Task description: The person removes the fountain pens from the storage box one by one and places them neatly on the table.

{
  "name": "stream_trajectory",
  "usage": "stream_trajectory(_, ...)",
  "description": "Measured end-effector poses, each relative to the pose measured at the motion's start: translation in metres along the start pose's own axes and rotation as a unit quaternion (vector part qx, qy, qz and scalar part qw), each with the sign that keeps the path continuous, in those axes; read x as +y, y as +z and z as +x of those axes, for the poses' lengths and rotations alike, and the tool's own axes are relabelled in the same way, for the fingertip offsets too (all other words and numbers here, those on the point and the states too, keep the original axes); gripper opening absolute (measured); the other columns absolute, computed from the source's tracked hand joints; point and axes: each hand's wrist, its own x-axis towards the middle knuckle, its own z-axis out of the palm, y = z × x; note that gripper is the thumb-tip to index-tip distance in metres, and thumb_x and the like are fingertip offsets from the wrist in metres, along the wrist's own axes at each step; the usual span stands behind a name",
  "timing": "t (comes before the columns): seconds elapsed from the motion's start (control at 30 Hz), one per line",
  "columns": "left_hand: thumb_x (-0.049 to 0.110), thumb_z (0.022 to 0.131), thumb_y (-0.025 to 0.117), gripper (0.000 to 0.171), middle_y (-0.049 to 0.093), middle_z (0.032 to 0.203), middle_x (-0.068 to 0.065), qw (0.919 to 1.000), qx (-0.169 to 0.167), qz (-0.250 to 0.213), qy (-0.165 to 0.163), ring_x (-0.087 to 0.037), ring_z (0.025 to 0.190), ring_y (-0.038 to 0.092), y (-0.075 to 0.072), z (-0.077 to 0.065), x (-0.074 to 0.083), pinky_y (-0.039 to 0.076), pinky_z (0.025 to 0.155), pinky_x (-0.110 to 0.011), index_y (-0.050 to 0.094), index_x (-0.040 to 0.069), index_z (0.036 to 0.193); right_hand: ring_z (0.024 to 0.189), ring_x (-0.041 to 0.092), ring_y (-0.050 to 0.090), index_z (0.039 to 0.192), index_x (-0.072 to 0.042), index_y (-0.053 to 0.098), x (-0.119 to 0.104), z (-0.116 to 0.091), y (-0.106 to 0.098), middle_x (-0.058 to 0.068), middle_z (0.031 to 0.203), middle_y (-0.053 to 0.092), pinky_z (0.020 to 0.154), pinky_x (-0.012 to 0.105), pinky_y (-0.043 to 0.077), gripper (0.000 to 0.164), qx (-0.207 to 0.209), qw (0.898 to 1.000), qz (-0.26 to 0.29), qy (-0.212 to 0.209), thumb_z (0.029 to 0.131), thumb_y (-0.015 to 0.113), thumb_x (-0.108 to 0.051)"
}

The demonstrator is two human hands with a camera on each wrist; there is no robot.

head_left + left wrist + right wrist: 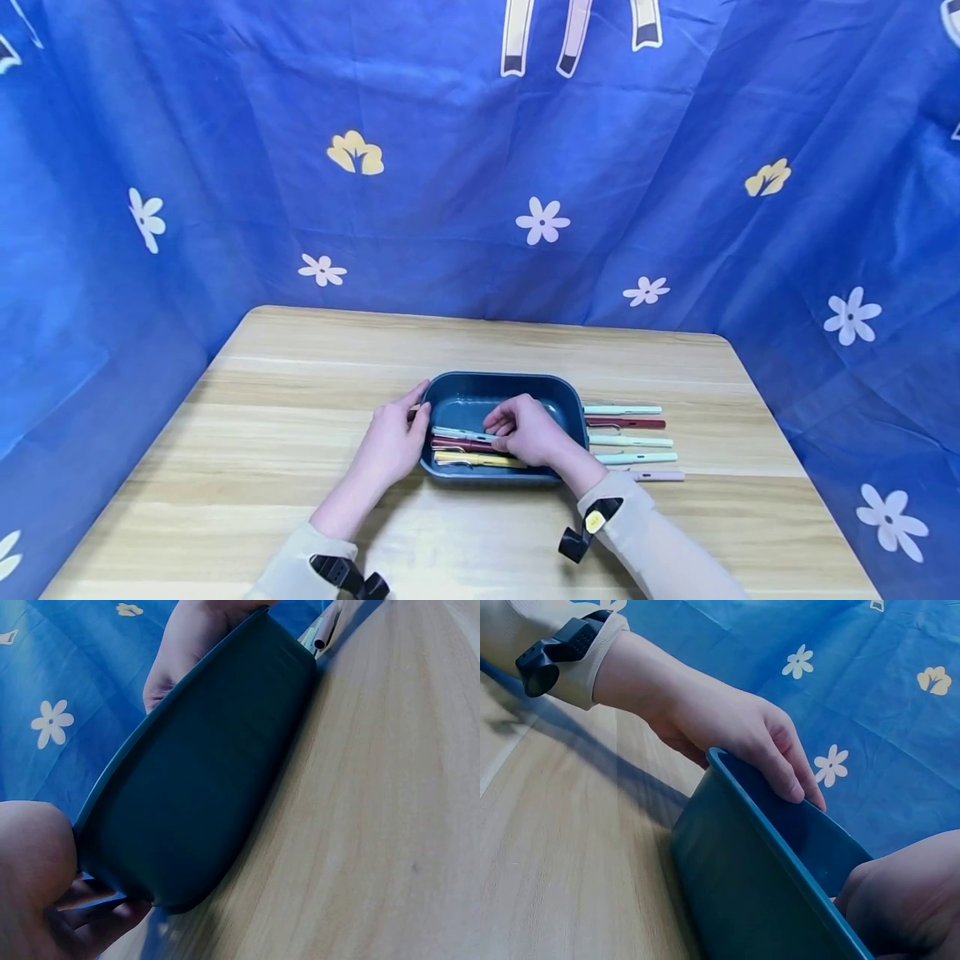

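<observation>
A dark teal box [504, 480] stands on the table, its inside facing up. At its left end my left hand [393, 437] grips the rim, thumb at the inner side and fingers outside; the left wrist view shows those fingers [112, 922] against the outer wall. My right hand [528, 431] reaches down inside and pinches the right end of a light blue pen [457, 433]. Just in front of that pen lie a dark red pen [453, 445] and a yellow pen [480, 460], their right ends partly covered by my right hand.
To the right of the box several pens lie side by side, among them a dark red pen [637, 423], a mint pen [637, 458] and a lilac pen [660, 476]. The wooden table [315, 350] meets a blue patterned cloth [450, 183] at its back and sides.
</observation>
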Motion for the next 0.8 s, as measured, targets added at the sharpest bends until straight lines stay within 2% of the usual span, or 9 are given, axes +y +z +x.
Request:
stream_trajectory(0.2,0.015,0.108,0.059,0.047,0.062,0.139,-0.028,1.0000,0.001,-0.004,-0.002,-0.040,0.123,0.066,-0.001,0.000,0.000,0.049,0.108,-0.054,0.055,-0.001,0.152,0.085,0.015,0.065,0.108,0.001,0.075,-0.002,-0.001,-0.002,0.004,0.096,0.072,0.082,0.030,0.060,0.020,0.001,1.000,-0.012,-0.011,0.091,0.073,0.012)
stream_trajectory(0.43,0.015,0.108,0.058,0.047,0.062,0.140,-0.028,1.0000,-0.001,0.000,0.004,-0.039,0.124,0.065,-0.001,0.002,0.000,0.049,0.109,-0.055,0.054,-0.002,0.152,0.095,0.016,0.067,0.110,-0.003,0.076,-0.006,-0.002,-0.005,0.000,0.101,0.073,0.090,0.039,0.059,0.019,0.034,0.999,-0.013,-0.019,0.096,0.070,0.008)
stream_trajectory(0.53,0.015,0.108,0.058,0.047,0.062,0.140,-0.028,1.0000,-0.003,0.000,0.005,-0.040,0.124,0.065,-0.001,0.002,0.000,0.049,0.109,-0.055,0.054,-0.002,0.152,0.099,0.016,0.065,0.110,-0.008,0.079,-0.008,-0.003,-0.008,-0.001,0.106,0.074,0.092,0.039,0.057,0.017,0.051,0.998,-0.025,-0.014,0.099,0.071,0.001)
stream_trajectory(0.6,0.015,0.108,0.058,0.047,0.061,0.140,-0.028,1.0000,-0.003,-0.001,0.004,-0.040,0.124,0.066,-0.002,0.003,0.001,0.049,0.109,-0.055,0.054,-0.002,0.152,0.095,0.015,0.064,0.108,-0.012,0.082,-0.010,-0.004,-0.010,-0.002,0.109,0.074,0.086,0.037,0.056,0.015,0.061,0.998,-0.034,-0.009,0.100,0.072,-0.003)
stream_trajectory(0.8,0.013,0.108,0.058,0.047,0.062,0.139,-0.029,1.0000,-0.003,0.001,0.009,-0.040,0.121,0.067,-0.004,0.003,0.001,0.051,0.106,-0.054,0.054,-0.003,0.152,0.060,0.016,0.055,0.102,-0.014,0.085,-0.013,-0.007,-0.015,0.001,0.106,0.074,0.056,0.030,0.049,0.011,0.075,0.997,-0.012,0.001,0.094,0.082,-0.007)
